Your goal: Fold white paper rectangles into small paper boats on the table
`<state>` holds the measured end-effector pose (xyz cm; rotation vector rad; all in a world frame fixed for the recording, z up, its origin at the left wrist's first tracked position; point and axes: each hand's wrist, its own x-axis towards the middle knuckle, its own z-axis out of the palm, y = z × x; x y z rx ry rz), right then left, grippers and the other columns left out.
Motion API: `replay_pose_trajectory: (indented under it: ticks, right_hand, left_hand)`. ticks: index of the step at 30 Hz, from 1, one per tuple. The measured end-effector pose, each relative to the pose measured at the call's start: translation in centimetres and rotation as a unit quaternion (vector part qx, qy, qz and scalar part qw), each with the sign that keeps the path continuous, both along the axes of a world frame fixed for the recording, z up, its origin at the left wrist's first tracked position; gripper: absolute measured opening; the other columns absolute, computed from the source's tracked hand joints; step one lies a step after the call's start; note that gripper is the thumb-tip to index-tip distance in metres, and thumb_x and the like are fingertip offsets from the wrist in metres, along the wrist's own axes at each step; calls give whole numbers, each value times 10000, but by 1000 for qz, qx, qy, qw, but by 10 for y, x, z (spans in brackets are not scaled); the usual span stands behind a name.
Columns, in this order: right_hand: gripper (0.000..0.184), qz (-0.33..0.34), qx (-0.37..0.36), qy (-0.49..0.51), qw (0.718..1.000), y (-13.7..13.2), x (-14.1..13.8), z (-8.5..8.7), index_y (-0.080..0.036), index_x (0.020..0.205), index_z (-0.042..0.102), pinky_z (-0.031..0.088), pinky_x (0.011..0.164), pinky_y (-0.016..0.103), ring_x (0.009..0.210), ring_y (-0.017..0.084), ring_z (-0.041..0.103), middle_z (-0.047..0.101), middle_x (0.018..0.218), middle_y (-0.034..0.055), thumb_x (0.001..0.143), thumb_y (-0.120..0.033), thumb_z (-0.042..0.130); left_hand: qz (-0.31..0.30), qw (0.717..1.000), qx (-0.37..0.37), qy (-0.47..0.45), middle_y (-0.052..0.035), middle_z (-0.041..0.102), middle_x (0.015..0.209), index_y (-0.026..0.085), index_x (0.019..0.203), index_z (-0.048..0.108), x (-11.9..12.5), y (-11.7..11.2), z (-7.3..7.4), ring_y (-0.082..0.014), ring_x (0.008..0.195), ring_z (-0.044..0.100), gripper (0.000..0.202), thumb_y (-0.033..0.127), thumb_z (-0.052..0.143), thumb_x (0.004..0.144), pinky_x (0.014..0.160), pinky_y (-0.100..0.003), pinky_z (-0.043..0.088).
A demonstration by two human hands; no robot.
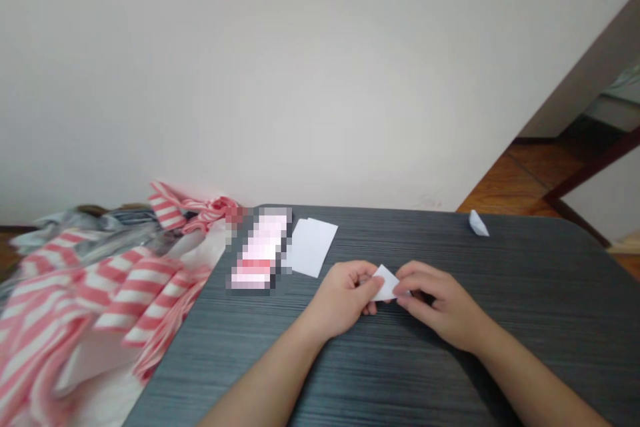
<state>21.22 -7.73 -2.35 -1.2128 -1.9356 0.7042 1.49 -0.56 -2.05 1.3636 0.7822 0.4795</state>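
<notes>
"Hands busy at that dark counter (520,267)?"
"Yes, beside the pink-striped cloth (120,293) and loose white paper sheets (311,247)."
"Holding what?"
"Left hand (345,297) and right hand (440,300) both pinch a folded white paper (385,283) between them, above the counter; another paper fold (479,223) sits at the far edge."

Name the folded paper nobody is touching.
The small folded paper at the far edge of the table. The other folded piece is pinched between the left hand and right hand; the sheets lie flat.
</notes>
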Motion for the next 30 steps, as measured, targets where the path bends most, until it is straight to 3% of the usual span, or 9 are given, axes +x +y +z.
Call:
replay_pose_trajectory:
  ticks: [6,13,16,22,27,30]
  right_hand:
    - [118,-30,15,-2,999,1,-5,4,-218,880,656,502,730,299,802,180,632,663,893,57,923,-169,558]
    - [109,-91,28,4,995,1,-10,-1,-213,885,620,483,687,290,766,177,609,638,874,54,925,-160,534]
    - [78,-109,16,16,994,0,-11,-4,-212,907,588,475,668,284,751,173,592,623,882,51,913,-154,536]
    - [89,-102,2,14,995,-1,-10,-4,-210,869,571,464,662,284,727,168,576,610,848,42,911,-151,520]
    - [88,-103,-1,12,995,-3,-10,-5,-209,855,568,447,637,277,692,159,557,604,823,30,901,-149,523]
    - [89,-114,0,8,993,-3,-9,-5,-208,848,561,442,639,277,693,160,553,603,819,26,890,-139,525]
  left_hand:
    - [-21,999,28,-12,0,610,616,141,802,681,-5,0,3,-94,511,515,246,353,576,869,522,-203,417]
    - [-36,998,52,-26,-23,662,774,142,928,686,-6,-4,-1,-103,603,541,218,332,634,834,578,-212,419]
    - [-25,996,77,-22,-17,656,770,141,934,680,-6,-7,-5,-114,647,546,218,300,690,786,596,-212,415]
    - [-39,994,97,20,-33,697,813,160,895,678,-7,-7,-1,-104,582,562,218,307,517,900,573,-209,423]
    - [-46,991,121,36,6,607,628,160,806,665,-6,-7,4,-101,542,532,298,325,455,939,568,-203,416]
    - [-51,991,122,19,-9,644,733,158,857,659,-5,-9,1,-102,589,540,218,299,503,916,581,-203,421]
